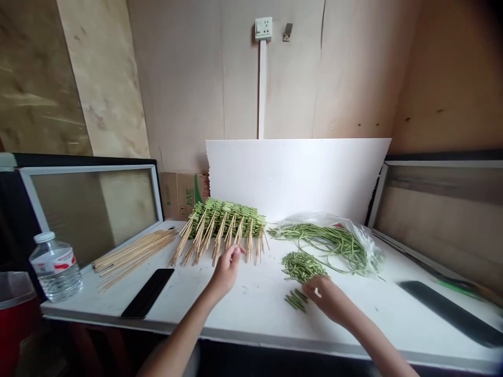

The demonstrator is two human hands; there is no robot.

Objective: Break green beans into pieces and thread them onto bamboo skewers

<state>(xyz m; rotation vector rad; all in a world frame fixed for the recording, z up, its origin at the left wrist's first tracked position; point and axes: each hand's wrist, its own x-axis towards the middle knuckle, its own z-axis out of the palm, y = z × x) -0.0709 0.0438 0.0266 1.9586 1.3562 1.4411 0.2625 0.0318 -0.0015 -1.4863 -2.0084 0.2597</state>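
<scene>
My left hand (228, 267) is closed above the white table, just in front of the skewer ends; whether something thin is pinched in it is too small to tell. My right hand (322, 294) has its fingers pressed together at the front edge of a pile of cut green bean pieces (302, 266); what they hold is hidden. A small group of bean pieces (296, 300) lies just left of my right hand. Behind my left hand, skewered beans (226, 217) are stacked, their bare stick ends pointing forward. Long uncut beans (330, 238) lie in a clear plastic bag behind the pile.
Loose bamboo skewers (135, 254), a black phone (148, 293) and a water bottle (56, 268) are on the left of the table (243, 319). A dark flat object (448, 309) lies at the right. A white board (294, 178) stands behind.
</scene>
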